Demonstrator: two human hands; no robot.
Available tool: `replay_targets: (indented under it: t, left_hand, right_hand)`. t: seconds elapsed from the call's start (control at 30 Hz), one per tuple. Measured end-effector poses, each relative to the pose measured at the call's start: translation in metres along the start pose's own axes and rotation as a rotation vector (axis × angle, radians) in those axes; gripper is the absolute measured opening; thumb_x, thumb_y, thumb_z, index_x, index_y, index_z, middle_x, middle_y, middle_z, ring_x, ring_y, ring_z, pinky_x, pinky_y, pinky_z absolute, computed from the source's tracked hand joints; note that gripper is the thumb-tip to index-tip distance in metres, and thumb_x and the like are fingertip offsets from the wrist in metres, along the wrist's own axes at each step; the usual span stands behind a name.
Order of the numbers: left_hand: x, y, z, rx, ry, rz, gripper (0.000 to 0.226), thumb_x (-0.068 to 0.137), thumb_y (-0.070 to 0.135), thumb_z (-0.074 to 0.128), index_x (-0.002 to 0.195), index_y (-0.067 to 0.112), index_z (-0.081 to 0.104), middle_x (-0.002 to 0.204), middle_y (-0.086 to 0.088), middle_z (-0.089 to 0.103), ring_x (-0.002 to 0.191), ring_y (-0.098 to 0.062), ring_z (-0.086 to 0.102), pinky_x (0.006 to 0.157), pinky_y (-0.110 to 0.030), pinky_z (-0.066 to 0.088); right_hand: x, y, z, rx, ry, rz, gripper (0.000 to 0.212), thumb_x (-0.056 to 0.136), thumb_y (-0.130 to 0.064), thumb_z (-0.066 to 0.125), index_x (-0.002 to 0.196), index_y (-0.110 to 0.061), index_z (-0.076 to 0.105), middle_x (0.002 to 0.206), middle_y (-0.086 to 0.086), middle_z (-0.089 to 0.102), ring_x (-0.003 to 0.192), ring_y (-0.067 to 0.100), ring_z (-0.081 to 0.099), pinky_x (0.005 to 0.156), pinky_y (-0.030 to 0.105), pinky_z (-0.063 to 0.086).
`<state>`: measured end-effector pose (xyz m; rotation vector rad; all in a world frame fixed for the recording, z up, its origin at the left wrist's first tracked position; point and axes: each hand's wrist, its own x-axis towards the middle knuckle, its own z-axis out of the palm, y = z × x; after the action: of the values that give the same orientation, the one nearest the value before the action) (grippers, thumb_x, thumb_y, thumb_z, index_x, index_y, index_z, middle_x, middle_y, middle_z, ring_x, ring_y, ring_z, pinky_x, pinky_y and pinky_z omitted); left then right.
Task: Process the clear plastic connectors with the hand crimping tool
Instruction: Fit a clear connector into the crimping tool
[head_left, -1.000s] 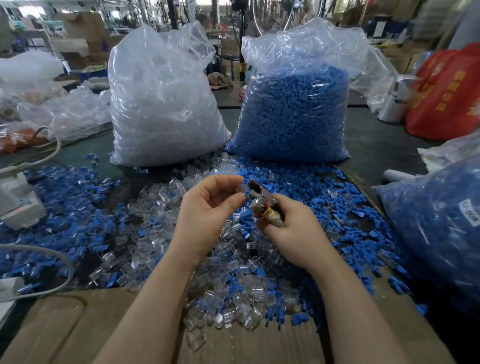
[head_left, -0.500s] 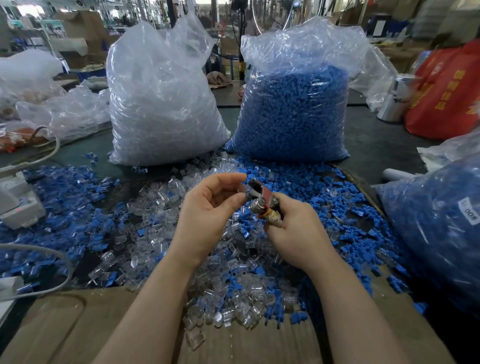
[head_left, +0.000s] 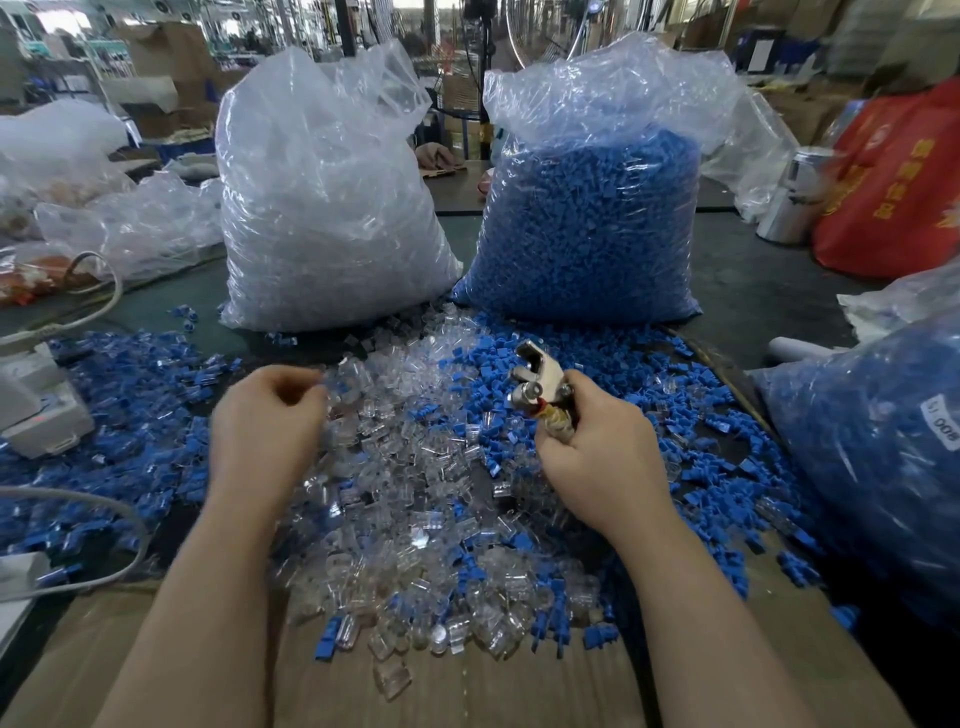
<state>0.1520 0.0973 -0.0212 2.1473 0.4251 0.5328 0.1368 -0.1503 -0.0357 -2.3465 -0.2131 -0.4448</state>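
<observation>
The fingers (head_left: 563, 441) of my right hand (head_left: 597, 457) are curled round the handle of the hand crimping tool (head_left: 540, 382), right of the frame's centre; its metal head sticks up and leans toward the upper left, clear of the pile below. The fingers (head_left: 291, 387) of my left hand (head_left: 265, 421), left of centre, are curled inward over the clear plastic connectors (head_left: 410, 467); motion blur keeps me from telling whether they pinch a connector or hold nothing. The two hands are well apart.

The connectors lie in a loose heap across the middle of the frame, between and below my hands, mixed with small blue pieces (head_left: 613, 364) that spread out to the left and right. The near edge of the heap rests on brown cardboard (head_left: 467, 691) along the bottom of the frame; farther back it lies on the dark green surface (head_left: 753, 280).

Behind the heap stand two big plastic bags side by side: a bag of clear parts (head_left: 322, 208) at upper centre-left and a bag of blue parts (head_left: 592, 218) at upper centre-right. Another bag holding blue pieces (head_left: 883, 441) fills the right edge. A red bag (head_left: 893, 182) sits in the upper right, next to a metal can (head_left: 795, 202). At the left edge are a white device (head_left: 36, 410) and a grey cable (head_left: 104, 519).
</observation>
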Motion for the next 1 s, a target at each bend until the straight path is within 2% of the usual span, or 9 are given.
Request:
replay_targets:
  t: [0.13,0.33,0.4,0.47,0.6,0.67,0.73,0.9,1.0]
  left_hand:
    - [0.011,-0.027,-0.018,0.507,0.048,-0.164,0.019,0.091,0.024,0.063,0.103,0.016,0.074,0.099,-0.012,0.07,0.091,-0.034,0.063,0.072,-0.038,0.049]
    - [0.012,-0.025,-0.023,0.758,0.113,-0.239,0.032,0.093,0.034,0.063,0.117,0.016,0.07,0.117,-0.021,0.064,0.107,-0.041,0.058,0.088,-0.045,0.045]
    - [0.011,-0.018,-0.019,0.759,0.14,-0.116,0.033,0.091,0.032,0.065,0.119,0.016,0.068,0.117,-0.022,0.062,0.11,-0.042,0.055,0.09,-0.046,0.041]
    - [0.005,-0.004,-0.01,0.564,0.108,0.088,0.024,0.09,0.027,0.068,0.112,0.018,0.071,0.109,-0.016,0.065,0.105,-0.037,0.055,0.089,-0.045,0.041]
    - [-0.021,0.032,0.024,0.24,-0.268,0.407,0.003,0.087,0.028,0.071,0.088,0.031,0.07,0.09,0.014,0.059,0.091,-0.009,0.056,0.088,-0.032,0.047]
    - [-0.033,0.039,0.043,0.252,-0.449,0.532,0.006,0.088,0.031,0.069,0.093,0.035,0.07,0.092,0.018,0.056,0.095,-0.005,0.052,0.093,-0.028,0.045]
    - [-0.04,0.036,0.057,0.354,-0.508,0.641,0.012,0.09,0.033,0.067,0.101,0.038,0.071,0.096,0.015,0.055,0.098,-0.007,0.048,0.093,-0.028,0.042]
    - [-0.041,0.026,0.069,0.529,-0.478,0.708,0.019,0.093,0.03,0.064,0.109,0.041,0.067,0.094,0.014,0.043,0.099,-0.01,0.044,0.084,-0.029,0.032]
    - [-0.04,0.027,0.069,0.506,-0.464,0.635,0.018,0.091,0.03,0.067,0.107,0.038,0.07,0.1,0.012,0.057,0.101,-0.011,0.053,0.091,-0.03,0.041]
  right_hand:
    - [-0.001,0.0,0.0,-0.039,0.031,0.005,0.016,0.076,-0.031,0.051,0.068,-0.033,0.038,0.052,-0.01,0.045,0.047,0.008,0.04,0.045,0.025,0.019]
    - [0.001,0.004,0.001,-0.102,0.071,0.037,0.015,0.083,-0.019,0.062,0.077,-0.025,0.049,0.055,-0.007,0.049,0.049,0.009,0.043,0.045,0.026,0.021]
    - [0.001,0.003,0.001,-0.119,0.073,0.039,0.018,0.083,-0.019,0.062,0.075,-0.026,0.047,0.054,-0.008,0.048,0.049,0.009,0.043,0.045,0.025,0.021]
    - [0.001,0.002,0.002,-0.134,0.075,0.046,0.023,0.083,-0.02,0.062,0.072,-0.028,0.043,0.054,-0.009,0.048,0.048,0.008,0.043,0.044,0.024,0.02]
    - [0.002,0.001,0.003,-0.151,0.064,0.062,0.028,0.082,-0.022,0.06,0.07,-0.031,0.037,0.055,-0.01,0.047,0.05,0.007,0.043,0.045,0.025,0.02]
    - [0.003,0.001,0.004,-0.152,0.053,0.064,0.029,0.082,-0.024,0.06,0.069,-0.033,0.036,0.057,-0.011,0.048,0.052,0.007,0.043,0.045,0.026,0.021]
    - [0.002,0.001,0.004,-0.136,0.044,0.055,0.03,0.082,-0.024,0.06,0.068,-0.033,0.035,0.058,-0.009,0.049,0.052,0.008,0.044,0.045,0.027,0.022]
    - [0.001,0.001,0.005,-0.123,0.036,0.037,0.027,0.079,-0.024,0.059,0.067,-0.032,0.036,0.058,-0.008,0.049,0.052,0.008,0.045,0.045,0.027,0.022]
    - [0.001,0.002,0.006,-0.126,0.036,0.04,0.029,0.079,-0.023,0.06,0.066,-0.031,0.035,0.057,-0.008,0.048,0.052,0.008,0.044,0.045,0.027,0.022]
